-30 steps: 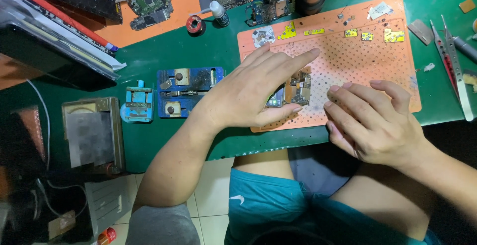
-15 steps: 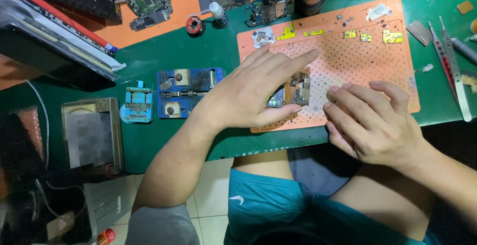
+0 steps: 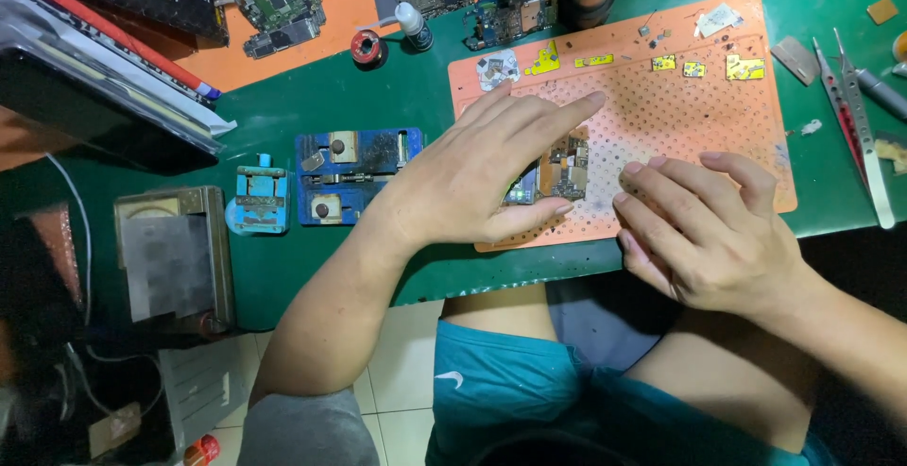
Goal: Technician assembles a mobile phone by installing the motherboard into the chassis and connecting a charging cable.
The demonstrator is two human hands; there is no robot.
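With my left hand (image 3: 482,169) pinching the small circuit board (image 3: 565,169) at the centre of the frame on the orange mat (image 3: 661,117), I should grip its edges lightly while my right hand (image 3: 704,225) rests beside it, fingers loosely curled, holding nothing.

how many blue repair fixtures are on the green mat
2: a small light-blue fixture at left, and a larger dark-blue fixture beside it, close to the left hand. Others may be hidden.

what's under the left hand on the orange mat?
A small circuit board lies on the orange perforated mat, partly showing between the left hand's thumb and fingers. The palm covers the rest of it. The right hand rests beside it.
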